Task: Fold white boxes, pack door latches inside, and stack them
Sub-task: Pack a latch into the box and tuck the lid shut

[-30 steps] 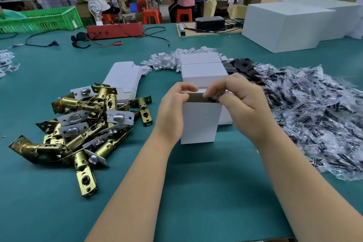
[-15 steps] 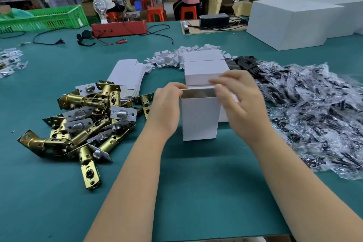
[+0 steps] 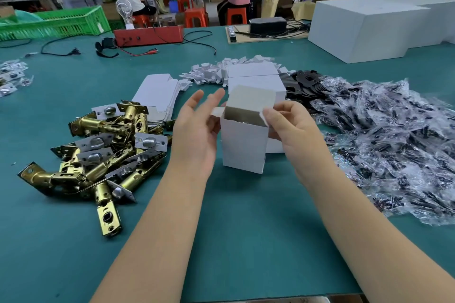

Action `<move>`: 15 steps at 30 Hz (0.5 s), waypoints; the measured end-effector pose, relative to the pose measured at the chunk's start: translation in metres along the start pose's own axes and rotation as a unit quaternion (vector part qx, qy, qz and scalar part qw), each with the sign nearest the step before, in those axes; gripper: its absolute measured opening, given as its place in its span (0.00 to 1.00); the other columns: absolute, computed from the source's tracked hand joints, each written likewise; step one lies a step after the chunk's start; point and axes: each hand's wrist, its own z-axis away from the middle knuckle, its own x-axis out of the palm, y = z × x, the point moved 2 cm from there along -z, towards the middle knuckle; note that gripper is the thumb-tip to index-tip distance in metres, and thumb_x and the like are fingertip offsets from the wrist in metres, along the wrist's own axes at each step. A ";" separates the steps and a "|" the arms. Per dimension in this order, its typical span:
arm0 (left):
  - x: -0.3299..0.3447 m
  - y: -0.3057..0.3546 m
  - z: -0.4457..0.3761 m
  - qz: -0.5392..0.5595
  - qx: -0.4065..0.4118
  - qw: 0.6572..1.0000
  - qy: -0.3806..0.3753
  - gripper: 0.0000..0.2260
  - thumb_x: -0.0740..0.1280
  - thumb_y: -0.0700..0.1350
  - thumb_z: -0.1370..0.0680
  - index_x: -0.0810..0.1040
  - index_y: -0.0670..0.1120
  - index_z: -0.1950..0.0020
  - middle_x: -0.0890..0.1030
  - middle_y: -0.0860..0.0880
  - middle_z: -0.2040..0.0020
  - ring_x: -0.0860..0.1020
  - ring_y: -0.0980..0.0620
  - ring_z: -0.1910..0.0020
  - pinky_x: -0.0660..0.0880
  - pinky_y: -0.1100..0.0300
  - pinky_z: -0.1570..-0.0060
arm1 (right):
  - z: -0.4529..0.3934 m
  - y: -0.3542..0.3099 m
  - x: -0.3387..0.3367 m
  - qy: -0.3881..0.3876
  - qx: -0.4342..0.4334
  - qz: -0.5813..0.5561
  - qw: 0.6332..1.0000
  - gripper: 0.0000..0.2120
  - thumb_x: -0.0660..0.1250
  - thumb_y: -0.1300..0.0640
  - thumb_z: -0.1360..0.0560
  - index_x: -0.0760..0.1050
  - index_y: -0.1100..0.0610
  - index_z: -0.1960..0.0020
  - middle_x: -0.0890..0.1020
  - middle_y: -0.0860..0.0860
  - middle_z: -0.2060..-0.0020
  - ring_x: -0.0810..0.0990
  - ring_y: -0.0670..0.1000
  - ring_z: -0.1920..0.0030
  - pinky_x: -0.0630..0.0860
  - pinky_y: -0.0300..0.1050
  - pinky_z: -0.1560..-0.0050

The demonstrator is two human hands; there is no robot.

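Latch pile [image 3: 98, 152] left of box [image 3: 243, 145], bagged parts [image 3: 394, 145] right.

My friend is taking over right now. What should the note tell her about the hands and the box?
Left hand: open, fingers straight, beside the box's left flap.
Right hand: its grip pinches the right flap of the white box.
The box stands upright on the green table, top lid up, something shiny inside.
Done: box folded; closed boxes sit behind it.
Left: tuck the flaps, shut the lid, stack it, then pack more from the latch pile and flat boxes.
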 end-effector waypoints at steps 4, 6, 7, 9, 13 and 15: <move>-0.003 0.004 -0.002 0.172 -0.074 0.981 -0.059 0.23 0.53 0.27 0.29 0.70 0.43 0.38 0.84 0.40 0.47 0.84 0.44 0.49 0.81 0.56 0.54 | -0.002 -0.005 0.008 -0.037 -0.019 -0.052 0.998 0.16 0.61 0.65 0.22 0.70 0.49 0.40 0.85 0.41 0.61 0.81 0.40 0.59 0.77 0.38 0.56; -0.002 0.003 -0.002 0.125 -0.061 0.988 -0.069 0.23 0.57 0.25 0.28 0.71 0.44 0.38 0.82 0.42 0.45 0.84 0.46 0.49 0.80 0.59 0.60 | -0.003 -0.008 0.008 -0.023 -0.046 -0.046 0.998 0.21 0.58 0.69 0.23 0.69 0.46 0.40 0.84 0.40 0.61 0.80 0.39 0.60 0.75 0.33 0.61; -0.001 0.002 -0.002 0.117 -0.060 0.989 -0.070 0.23 0.61 0.26 0.30 0.71 0.45 0.40 0.81 0.42 0.45 0.84 0.47 0.51 0.79 0.60 0.62 | -0.002 -0.009 0.007 -0.014 -0.063 -0.041 0.997 0.23 0.57 0.70 0.24 0.70 0.44 0.41 0.84 0.39 0.61 0.80 0.38 0.60 0.75 0.31 0.61; 0.000 0.001 -0.001 0.085 -0.052 0.993 -0.070 0.19 0.66 0.32 0.31 0.73 0.46 0.42 0.80 0.44 0.47 0.83 0.50 0.58 0.76 0.62 0.69 | -0.002 -0.010 0.009 -0.013 -0.098 -0.036 0.994 0.25 0.57 0.72 0.24 0.73 0.43 0.44 0.84 0.38 0.60 0.79 0.38 0.58 0.75 0.31 0.57; 0.001 -0.007 -0.003 -0.151 0.022 0.985 -0.085 0.11 0.63 0.35 0.22 0.79 0.46 0.44 0.84 0.49 0.53 0.79 0.53 0.57 0.75 0.60 0.56 | 0.000 -0.011 0.011 -0.025 -0.129 -0.041 0.991 0.22 0.58 0.72 0.23 0.78 0.45 0.49 0.84 0.39 0.57 0.80 0.39 0.53 0.74 0.32 0.51; 0.003 -0.009 -0.001 -0.202 0.060 0.974 -0.082 0.14 0.61 0.32 0.23 0.82 0.48 0.49 0.84 0.50 0.55 0.79 0.54 0.57 0.75 0.62 0.56 | 0.000 -0.011 0.010 -0.031 -0.129 -0.034 0.991 0.24 0.58 0.74 0.24 0.80 0.47 0.53 0.84 0.38 0.59 0.79 0.38 0.55 0.74 0.31 0.53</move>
